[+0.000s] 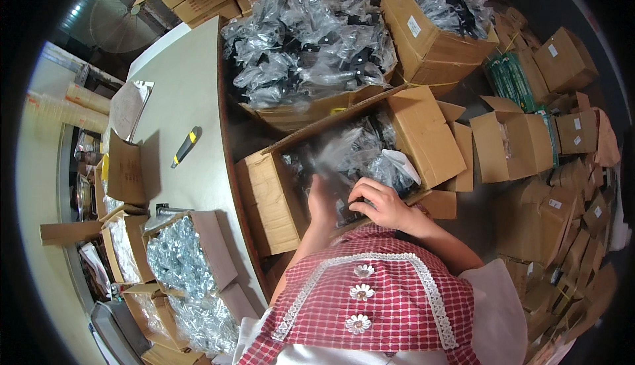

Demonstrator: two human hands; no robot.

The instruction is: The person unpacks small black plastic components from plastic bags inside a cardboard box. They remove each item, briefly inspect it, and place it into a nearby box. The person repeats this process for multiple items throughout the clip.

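In front of me stands an open cardboard box [271, 201] with its flaps spread, holding dark parts in clear plastic bags [360, 150]. My left hand [322, 201] reaches into its near left side; the thumb shows, but motion smears the fingers. Over the near edge, my right hand [378, 203] has its fingers curled together above the bagged parts. What sits in that grip, if anything, is hidden. A white piece of paper or card [400, 166] lies on the bags beyond the right hand.
A large heap of bagged black parts [311, 41] fills a carton beyond the box. Another full carton [423, 41] stands at the far right. On the grey table [192, 93] at left lies a yellow-and-black utility knife [186, 146]. Boxes of clear-bagged items [182, 259] stand nearer; cartons pile up at right.
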